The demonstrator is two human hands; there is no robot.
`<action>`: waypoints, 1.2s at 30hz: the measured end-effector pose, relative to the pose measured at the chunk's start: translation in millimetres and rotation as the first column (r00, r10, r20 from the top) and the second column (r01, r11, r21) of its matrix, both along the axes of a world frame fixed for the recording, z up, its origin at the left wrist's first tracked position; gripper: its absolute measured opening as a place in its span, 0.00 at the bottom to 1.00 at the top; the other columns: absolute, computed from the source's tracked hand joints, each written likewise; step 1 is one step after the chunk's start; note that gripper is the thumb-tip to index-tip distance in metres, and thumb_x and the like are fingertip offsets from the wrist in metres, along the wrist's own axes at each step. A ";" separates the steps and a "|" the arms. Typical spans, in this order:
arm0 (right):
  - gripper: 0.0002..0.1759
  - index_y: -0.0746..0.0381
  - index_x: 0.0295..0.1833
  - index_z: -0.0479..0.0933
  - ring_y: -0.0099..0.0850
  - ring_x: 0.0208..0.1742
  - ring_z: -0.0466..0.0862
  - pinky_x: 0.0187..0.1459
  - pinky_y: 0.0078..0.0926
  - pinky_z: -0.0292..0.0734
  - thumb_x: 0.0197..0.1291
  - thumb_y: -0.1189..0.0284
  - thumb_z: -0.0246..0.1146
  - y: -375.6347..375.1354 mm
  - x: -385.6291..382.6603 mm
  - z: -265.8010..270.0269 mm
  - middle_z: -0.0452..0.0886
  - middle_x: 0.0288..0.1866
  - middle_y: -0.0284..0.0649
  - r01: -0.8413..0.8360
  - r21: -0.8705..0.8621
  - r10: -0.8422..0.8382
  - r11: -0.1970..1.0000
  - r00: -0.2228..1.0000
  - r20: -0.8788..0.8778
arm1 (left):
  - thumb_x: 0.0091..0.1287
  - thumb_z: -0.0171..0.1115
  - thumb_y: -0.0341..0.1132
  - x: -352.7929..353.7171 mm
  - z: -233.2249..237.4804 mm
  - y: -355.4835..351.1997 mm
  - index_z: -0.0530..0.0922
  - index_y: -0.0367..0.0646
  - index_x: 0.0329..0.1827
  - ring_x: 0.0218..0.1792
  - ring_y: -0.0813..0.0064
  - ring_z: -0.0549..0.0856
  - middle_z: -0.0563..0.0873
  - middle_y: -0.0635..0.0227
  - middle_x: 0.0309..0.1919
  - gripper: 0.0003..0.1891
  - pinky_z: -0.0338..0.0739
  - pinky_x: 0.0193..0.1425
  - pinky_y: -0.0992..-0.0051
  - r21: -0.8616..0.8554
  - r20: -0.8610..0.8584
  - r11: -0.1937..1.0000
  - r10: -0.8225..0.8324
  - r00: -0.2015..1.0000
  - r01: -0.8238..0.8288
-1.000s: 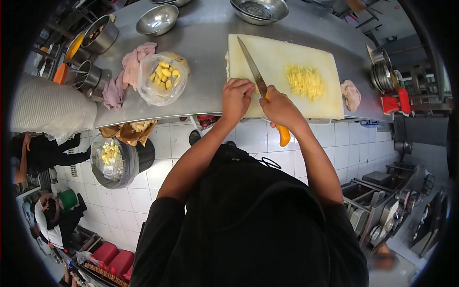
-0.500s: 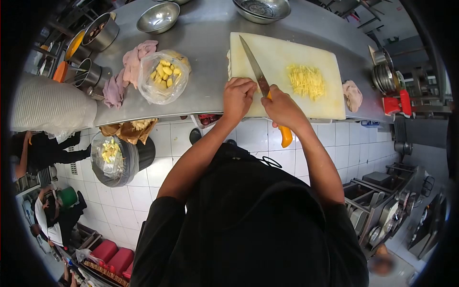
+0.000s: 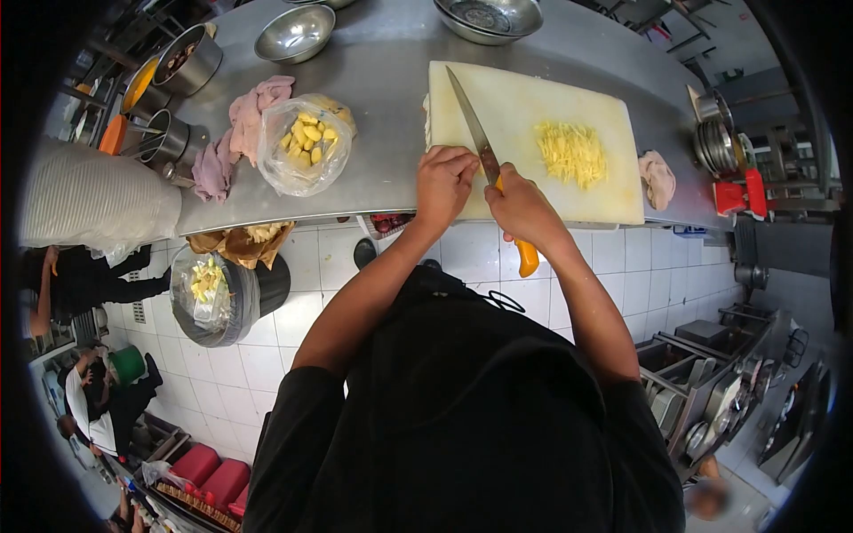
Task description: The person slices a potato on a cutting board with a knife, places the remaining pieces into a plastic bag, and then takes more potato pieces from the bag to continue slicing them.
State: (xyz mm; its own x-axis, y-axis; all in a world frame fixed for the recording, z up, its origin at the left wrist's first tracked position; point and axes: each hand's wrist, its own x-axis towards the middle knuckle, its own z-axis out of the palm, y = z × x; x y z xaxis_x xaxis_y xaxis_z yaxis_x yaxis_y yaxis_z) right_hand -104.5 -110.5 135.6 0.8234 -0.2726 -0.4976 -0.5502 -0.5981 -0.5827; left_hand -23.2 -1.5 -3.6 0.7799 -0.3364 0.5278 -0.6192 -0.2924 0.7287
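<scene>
My right hand (image 3: 524, 209) is closed round the orange handle of a long kitchen knife (image 3: 473, 117). The blade points away and slightly left across a white cutting board (image 3: 520, 93). Beside the blade, at the board's near left, my left hand (image 3: 442, 184) has its fingers curled together; whatever they press on is hidden. A pile of thin pale yellow shreds (image 3: 571, 154) lies on the right half of the board. Left of the board, a clear plastic bag (image 3: 298, 180) stands open with peeled yellow pieces (image 3: 306, 135) inside.
Pink cloths (image 3: 244, 120) lie behind the bag, and another cloth (image 3: 657, 179) sits right of the board. Metal bowls (image 3: 295, 35) stand at the back, pots (image 3: 189, 60) at far left. A lined bin (image 3: 209, 324) is below the table edge. Other people (image 3: 102, 400) are at left.
The knife's handle end has shifted very slightly, and the right hand with it. The left hand stays curled in the same place beside the blade.
</scene>
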 end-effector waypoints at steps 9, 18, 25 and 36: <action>0.13 0.73 0.50 0.67 0.47 0.21 0.87 0.33 0.44 0.86 0.73 0.71 0.52 -2.5 5.1 -33.5 0.84 0.25 0.57 0.016 0.004 -0.017 1.000 0.995 0.095 | 0.64 0.72 0.29 1.3 -1.7 -3.7 0.91 0.42 0.38 0.44 0.60 0.85 0.91 0.68 0.40 0.03 0.78 0.54 0.62 -0.051 -0.031 0.999 0.006 1.000 -0.008; 0.14 0.74 0.53 0.68 0.45 0.21 0.87 0.31 0.42 0.86 0.73 0.71 0.53 -5.0 5.2 -37.4 0.85 0.26 0.57 0.010 0.018 -0.012 1.000 0.989 0.145 | 0.64 0.74 0.29 1.4 1.8 -1.5 0.91 0.42 0.40 0.44 0.59 0.85 0.91 0.67 0.41 0.04 0.80 0.53 0.63 -0.010 -0.012 1.000 -0.008 1.000 0.007; 0.22 0.75 0.61 0.68 0.43 0.22 0.87 0.30 0.41 0.85 0.73 0.68 0.54 -14.6 8.2 -8.5 0.87 0.36 0.57 0.019 0.061 -0.021 0.998 0.999 0.025 | 0.63 0.74 0.29 0.5 2.7 -1.3 0.91 0.42 0.39 0.43 0.59 0.86 0.91 0.66 0.40 0.04 0.81 0.51 0.63 -0.026 0.018 1.000 -0.003 1.000 0.003; 0.23 0.74 0.60 0.68 0.39 0.20 0.85 0.29 0.37 0.83 0.73 0.64 0.55 -9.1 1.1 3.8 0.84 0.36 0.54 0.015 0.058 -0.014 0.998 1.000 -0.022 | 0.61 0.73 0.26 0.5 -2.5 -3.4 0.91 0.42 0.37 0.45 0.61 0.85 0.90 0.68 0.40 0.04 0.78 0.54 0.63 -0.045 -0.004 0.999 0.003 1.000 -0.003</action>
State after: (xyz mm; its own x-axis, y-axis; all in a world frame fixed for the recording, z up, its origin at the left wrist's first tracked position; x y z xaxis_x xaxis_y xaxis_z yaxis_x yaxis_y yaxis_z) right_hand -103.4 -119.6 139.4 0.8084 -0.2545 -0.5309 -0.5715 -0.5555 -0.6040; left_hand -22.7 -4.9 -6.1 0.7832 -0.3100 0.5390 -0.6153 -0.2610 0.7439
